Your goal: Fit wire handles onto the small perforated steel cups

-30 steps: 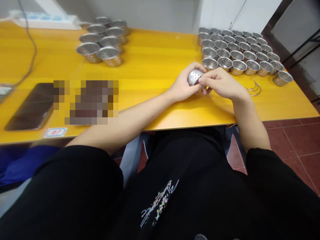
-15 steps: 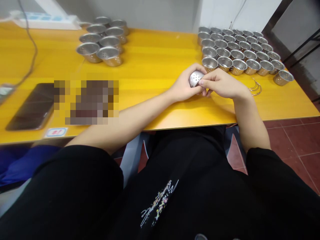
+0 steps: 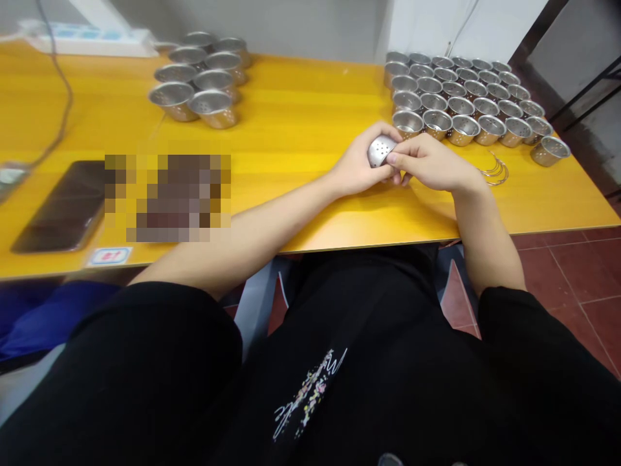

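Observation:
My left hand (image 3: 361, 162) is wrapped around a small perforated metal cup (image 3: 381, 150), whose holed base is turned up toward me. At the cup's right edge, the thumb and fingers of my right hand (image 3: 427, 162) are pinched together against it. Whether they also grip something thin cannot be seen, since the fingers cover that spot. Several curved thin metal wires (image 3: 497, 171) lie on the yellow table (image 3: 310, 129) just right of my right wrist. One upright metal cup (image 3: 550, 151) stands beyond them, a little apart from the rows.
Rows of upright metal cups (image 3: 460, 107) fill the table's back right. A smaller group of cups (image 3: 213, 107) stands at the back left. Left of my forearm lie a dark phone (image 3: 61, 207), a blurred-out item (image 3: 169, 200) and a small label (image 3: 110, 256). A power strip (image 3: 87, 40) sits behind.

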The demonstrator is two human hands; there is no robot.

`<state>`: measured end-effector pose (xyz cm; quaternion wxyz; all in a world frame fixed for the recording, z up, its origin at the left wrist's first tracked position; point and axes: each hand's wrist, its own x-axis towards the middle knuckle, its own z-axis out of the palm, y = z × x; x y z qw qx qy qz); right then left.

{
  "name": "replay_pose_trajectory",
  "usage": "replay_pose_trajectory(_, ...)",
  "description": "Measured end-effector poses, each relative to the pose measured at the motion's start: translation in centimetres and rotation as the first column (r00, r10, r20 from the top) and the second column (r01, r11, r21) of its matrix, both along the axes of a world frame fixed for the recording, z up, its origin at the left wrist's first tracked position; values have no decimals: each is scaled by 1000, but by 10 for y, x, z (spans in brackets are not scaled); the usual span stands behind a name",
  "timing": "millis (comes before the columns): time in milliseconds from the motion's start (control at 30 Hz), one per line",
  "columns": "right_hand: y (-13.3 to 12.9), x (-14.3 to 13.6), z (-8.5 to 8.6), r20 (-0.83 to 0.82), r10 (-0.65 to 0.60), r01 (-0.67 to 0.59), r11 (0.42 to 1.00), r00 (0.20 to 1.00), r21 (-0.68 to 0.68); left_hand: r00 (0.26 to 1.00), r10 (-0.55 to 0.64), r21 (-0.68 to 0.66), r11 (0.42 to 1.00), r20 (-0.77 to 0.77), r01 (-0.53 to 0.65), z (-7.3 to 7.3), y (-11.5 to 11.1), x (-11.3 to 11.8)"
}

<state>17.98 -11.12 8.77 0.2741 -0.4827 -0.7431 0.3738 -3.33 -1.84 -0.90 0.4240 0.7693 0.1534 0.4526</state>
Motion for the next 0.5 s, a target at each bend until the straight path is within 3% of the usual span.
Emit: replay_pose_trajectory(500, 5, 1, -8, 83, 23, -37, 984, 996, 177, 999, 20, -257, 966, 49, -6, 13, -11, 1)
